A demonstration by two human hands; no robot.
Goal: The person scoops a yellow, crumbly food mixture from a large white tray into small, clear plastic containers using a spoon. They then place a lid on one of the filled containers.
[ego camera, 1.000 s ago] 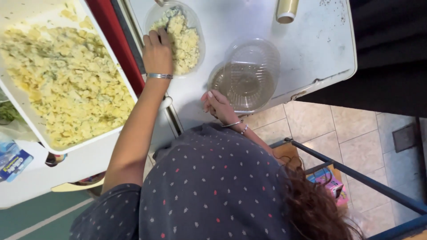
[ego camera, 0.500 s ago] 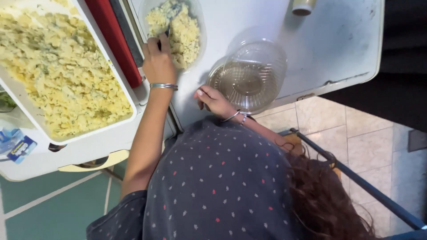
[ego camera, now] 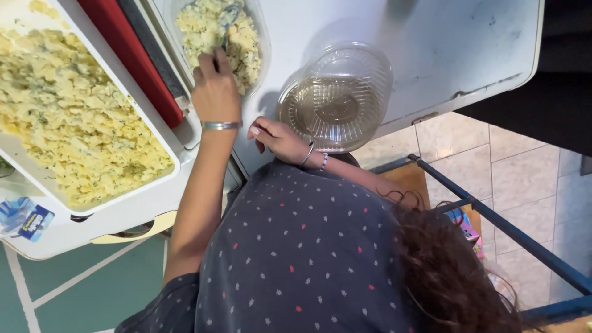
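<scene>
My left hand (ego camera: 216, 89), with a metal bangle on its wrist, grips the handle of a spoon (ego camera: 226, 17) that digs into yellowish, creamy chopped salad in a clear plastic container (ego camera: 263, 43). My right hand (ego camera: 279, 139) rests at the near edge of the white table (ego camera: 444, 43), fingers loosely curled and holding nothing. Just beyond it lies an empty clear plastic domed lid or bowl (ego camera: 336, 98).
A large white tray (ego camera: 177, 165) heaped with the same salad fills the left side. A red strip (ego camera: 132, 55) runs between the tray and the container. A blue packet (ego camera: 24, 216) lies at the far left, and a blue metal frame (ego camera: 493, 216) stands over tiled floor on the right.
My left hand has pushed the spoon farther into the container's salad. My right hand has stayed at the table edge by the clear lid. The view has shifted closer.
</scene>
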